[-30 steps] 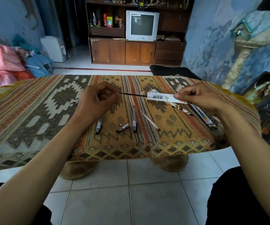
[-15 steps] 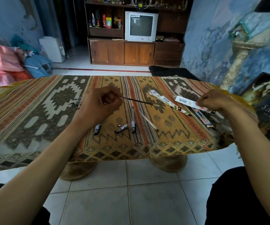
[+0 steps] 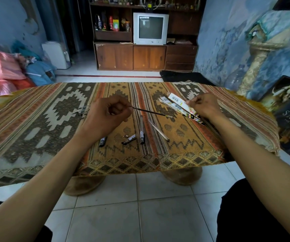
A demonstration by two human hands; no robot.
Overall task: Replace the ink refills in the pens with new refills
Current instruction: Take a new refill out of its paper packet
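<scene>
Above the desk (image 3: 36, 119) centre, the left hand (image 3: 105, 117) pinches a dark ink refill (image 3: 149, 111), its tip pointing toward the right edge. Near that edge, the right hand (image 3: 204, 106) grips a white refill packet (image 3: 179, 102). Pen barrels (image 3: 141, 130) and caps (image 3: 129, 139) lie toward the near edge.

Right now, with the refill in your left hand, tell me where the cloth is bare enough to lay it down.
The tablecloth is bare left of the left hand, and along the far edge. The near strip below the pen parts is free too. It is crowded in the middle around the pen parts and at the right, where the right hand holds the refill packets.
</scene>
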